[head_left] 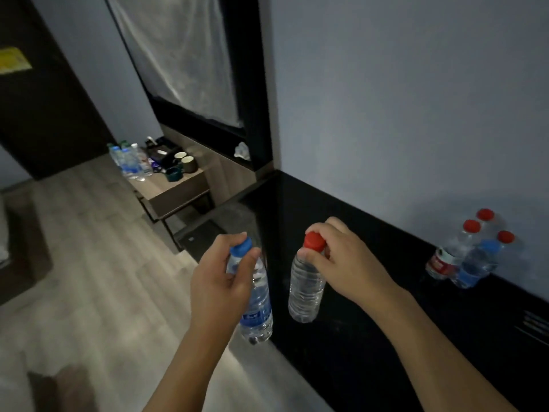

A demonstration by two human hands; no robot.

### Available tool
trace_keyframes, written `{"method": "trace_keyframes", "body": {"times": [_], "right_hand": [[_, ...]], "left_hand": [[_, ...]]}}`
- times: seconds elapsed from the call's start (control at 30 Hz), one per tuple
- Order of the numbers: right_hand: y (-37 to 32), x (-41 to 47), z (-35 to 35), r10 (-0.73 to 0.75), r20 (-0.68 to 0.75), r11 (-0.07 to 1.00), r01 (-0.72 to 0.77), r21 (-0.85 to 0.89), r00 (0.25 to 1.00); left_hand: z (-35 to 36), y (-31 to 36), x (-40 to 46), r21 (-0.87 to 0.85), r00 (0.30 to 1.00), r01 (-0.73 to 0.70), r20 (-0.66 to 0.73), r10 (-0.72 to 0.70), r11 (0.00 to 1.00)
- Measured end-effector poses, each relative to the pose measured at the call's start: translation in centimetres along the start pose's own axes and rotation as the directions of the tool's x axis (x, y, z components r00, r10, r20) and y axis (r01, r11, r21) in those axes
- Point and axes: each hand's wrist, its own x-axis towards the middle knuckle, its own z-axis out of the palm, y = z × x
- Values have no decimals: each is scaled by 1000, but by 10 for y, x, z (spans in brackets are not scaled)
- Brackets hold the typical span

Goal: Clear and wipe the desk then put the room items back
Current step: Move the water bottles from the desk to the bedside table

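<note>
Dim room, grey wall, pale wood-plank floor (98, 263) across the left. Black glossy tabletop (371, 337) along the right-hand wall, running from the near edge toward a dark-framed panel (249, 84) standing upright at its far end. Farther back on the left, a low wooden side table (175, 194) loaded with a cluster of small water bottles (130, 162), two pale-rimmed mugs (185, 160) and some dark items too blurred to name. Near the wall at the right of the tabletop, a tight group of bottles (472, 251), three red-capped and one blue-capped, touching one another. Left hand (219, 281) over the tabletop's near-left edge, grip curled round the neck of a blue-capped bottle (255, 310), thumb and fingers just under the cap, bottle hanging clear of the surface. Right hand (341, 257) above the tabletop, grip pinched round the cap and neck of a red-capped bottle (306, 289), clear and label-free, likewise lifted and slightly tilted. Both bottles near each other, not touching.
</note>
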Motion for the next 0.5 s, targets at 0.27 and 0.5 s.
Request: {"method": "trace_keyframes", "body": {"times": [0.27, 0.5], "right_hand": [[-109, 68, 86, -51, -4, 993, 52, 106, 999], [-187, 125, 165, -28, -37, 978, 35, 208, 999]], "left_hand": [[-135, -82, 44, -12, 997, 39, -66, -40, 999], [-229, -147, 100, 67, 999, -22, -41, 25, 997]]}}
